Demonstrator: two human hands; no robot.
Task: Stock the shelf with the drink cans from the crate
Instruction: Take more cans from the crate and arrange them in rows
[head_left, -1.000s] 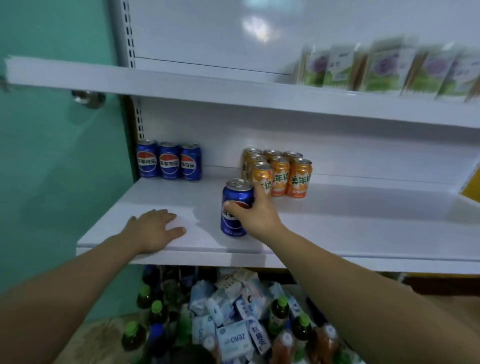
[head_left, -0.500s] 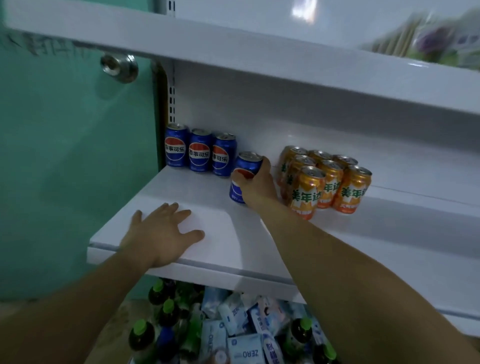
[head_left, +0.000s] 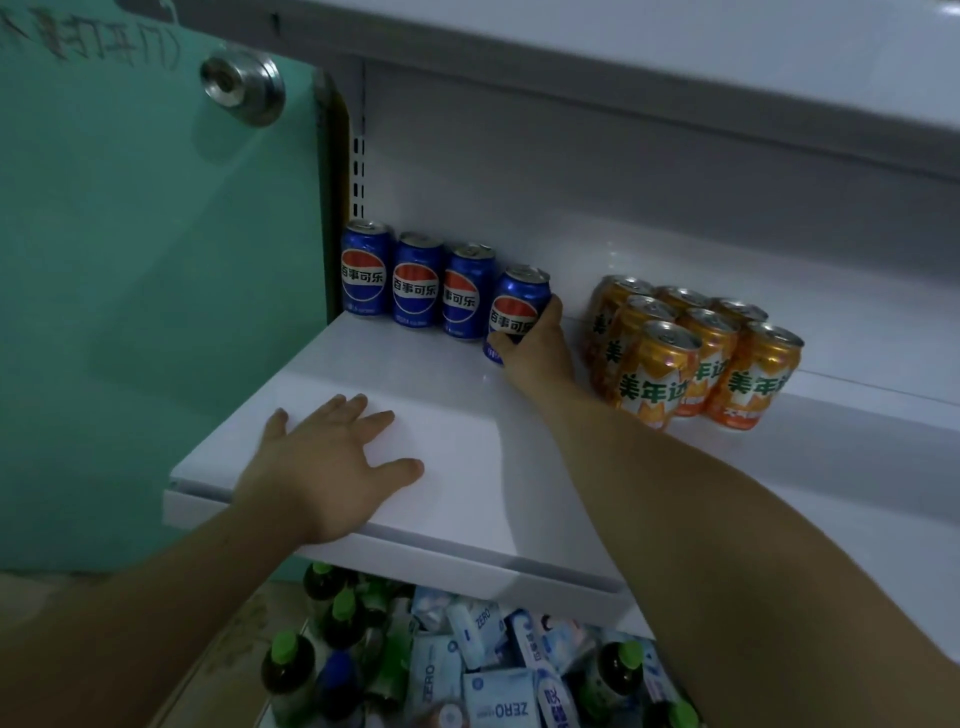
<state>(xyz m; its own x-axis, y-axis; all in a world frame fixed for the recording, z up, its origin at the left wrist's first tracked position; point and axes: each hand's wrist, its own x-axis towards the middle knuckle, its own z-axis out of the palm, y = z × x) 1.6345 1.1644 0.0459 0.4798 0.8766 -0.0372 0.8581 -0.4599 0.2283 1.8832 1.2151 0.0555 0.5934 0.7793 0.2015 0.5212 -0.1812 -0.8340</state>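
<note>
1. While the right hand (head_left: 535, 348) is curling its fingers and thumb round the held blue can (head_left: 519, 306), the can is tilting slightly, its top leaning to the right. Whether its base is touching the shelf (head_left: 467, 467) cannot be told.
2. The held blue can is sitting near the back of the shelf, at the right end of the three blue cans (head_left: 415, 280). It is just beside the nearest of them and a little forward of it.
3. The three blue cans are standing upright, side by side, against the back wall. The leftmost is standing next to the slotted upright (head_left: 358, 171).
4. The left hand (head_left: 322, 467) is lying palm down on the front part of the shelf, near its left front corner. Its fingers are spreading out straight and are holding nothing.
5. The orange cans (head_left: 691, 358) are standing upright in a tight block to the right of the right hand. The right wrist is passing just beside the front-left can of the block.
6. The upper shelf (head_left: 623, 93) is overhanging the cans from above.
7. The green panel (head_left: 130, 260) is filling the left side of the view and is carrying a round metal knob (head_left: 243, 89). The writing along its top is appearing too blurred to read.
8. Below the front edge of the shelf, green-capped bottles (head_left: 288, 670) and light-blue packs (head_left: 498, 696) marked ZERO are lying jumbled together, with both forearms crossing in front of them.
</note>
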